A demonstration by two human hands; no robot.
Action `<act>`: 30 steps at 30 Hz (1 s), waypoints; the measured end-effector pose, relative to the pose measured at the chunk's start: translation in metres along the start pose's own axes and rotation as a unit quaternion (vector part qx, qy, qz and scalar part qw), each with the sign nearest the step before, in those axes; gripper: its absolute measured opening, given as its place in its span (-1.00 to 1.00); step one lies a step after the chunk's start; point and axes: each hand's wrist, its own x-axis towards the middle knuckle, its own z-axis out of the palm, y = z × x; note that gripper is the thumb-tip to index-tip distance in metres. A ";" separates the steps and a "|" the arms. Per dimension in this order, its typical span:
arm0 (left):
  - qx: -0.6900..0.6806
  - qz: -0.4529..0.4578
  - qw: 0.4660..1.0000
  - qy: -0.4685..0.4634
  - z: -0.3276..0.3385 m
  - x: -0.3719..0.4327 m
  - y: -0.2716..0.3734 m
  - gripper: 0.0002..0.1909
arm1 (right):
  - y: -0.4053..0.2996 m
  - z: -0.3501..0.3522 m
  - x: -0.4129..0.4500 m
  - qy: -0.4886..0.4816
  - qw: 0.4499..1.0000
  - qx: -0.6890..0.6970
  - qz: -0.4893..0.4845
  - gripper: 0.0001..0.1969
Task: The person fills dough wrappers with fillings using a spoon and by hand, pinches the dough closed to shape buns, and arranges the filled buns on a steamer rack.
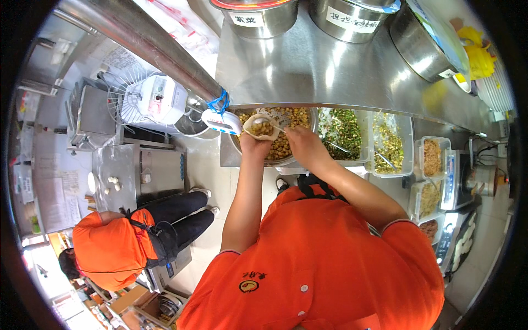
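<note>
My left hand (254,146) holds up a thin round dough wrapper (248,125) over a wide metal bowl of diced yellow-brown filling (280,149). Some of that filling lies on the wrapper, cupped in the palm. In my right hand (303,144) is the handle of a metal spoon (260,121), whose tip rests in the filling on the wrapper. Just right of the bowl stands a clear plastic tub of chopped green filling (346,132) with a utensil in it. Beyond it is another tub of paler green filling (387,144), also with a utensil.
A steel shelf (288,74) with metal pots overhangs the bowl's far edge. A white timer (222,122) hangs from a pole at its left. Smaller food tubs (432,159) stand at right. At left are a mixer (159,99) and a co-worker (113,247) at a steel counter.
</note>
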 end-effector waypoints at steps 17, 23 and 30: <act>0.036 0.051 0.997 -0.041 0.048 -0.041 -0.010 -0.70 | -0.002 -0.021 -0.007 -0.168 0.668 0.570 0.448 -0.80; -0.036 0.057 0.992 -0.106 0.027 -0.031 -0.002 -0.69 | 0.001 -0.029 0.005 -0.241 0.539 0.661 0.463 -0.78; -0.012 0.010 0.993 -0.117 0.033 -0.038 0.001 -0.54 | 0.002 -0.034 0.011 -0.202 0.642 0.582 0.456 -0.78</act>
